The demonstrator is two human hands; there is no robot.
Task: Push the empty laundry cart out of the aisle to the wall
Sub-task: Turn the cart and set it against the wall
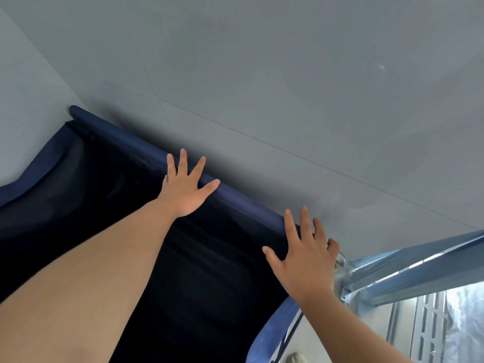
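The dark navy fabric laundry cart [209, 258] stands open-topped, its black interior showing nothing inside. Its rounded blue padded far rim [125, 138] runs slantwise, just beside the plain grey wall [262, 74].

The laundry cart [214, 271] is lined in black, and its rim [125, 138] is covered in navy blue. The wall [288, 74] is plain pale grey. The metal rack [408, 273] is silver, filmed in pale blue.
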